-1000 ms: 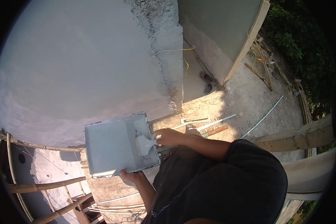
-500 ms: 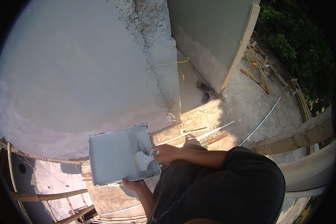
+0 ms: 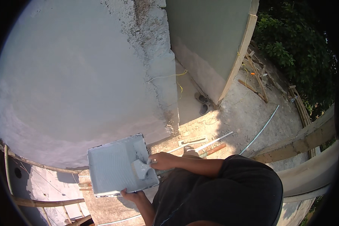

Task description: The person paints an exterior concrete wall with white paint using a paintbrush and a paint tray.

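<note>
A paint tray (image 3: pixel 111 164) coated in pale grey-blue paint is held level in front of me. My left hand (image 3: pixel 132 195) is closed on its near edge, thumb over the rim. My right hand (image 3: pixel 160 161) grips a wide, flat, paint-covered brush (image 3: pixel 143 169), whose head rests in the tray's right-hand part. A large grey plastered wall (image 3: pixel 71 75), rough along its right side, stands just beyond the tray.
Right of the wall are a greenish panel (image 3: pixel 207 45) with a wooden edge, dark sandals (image 3: pixel 201 98), a pale blue pipe (image 3: pixel 258 132) and loose sticks (image 3: pixel 258 83). Bamboo railings (image 3: pixel 41 203) are at lower left, a concrete beam (image 3: pixel 293 139) at right, trees (image 3: pixel 290 52) beyond.
The tray and both hands sit lower in the picture, as does the foot of the wall; the whole view has shifted. The brush stays in my right hand, inside the tray.
</note>
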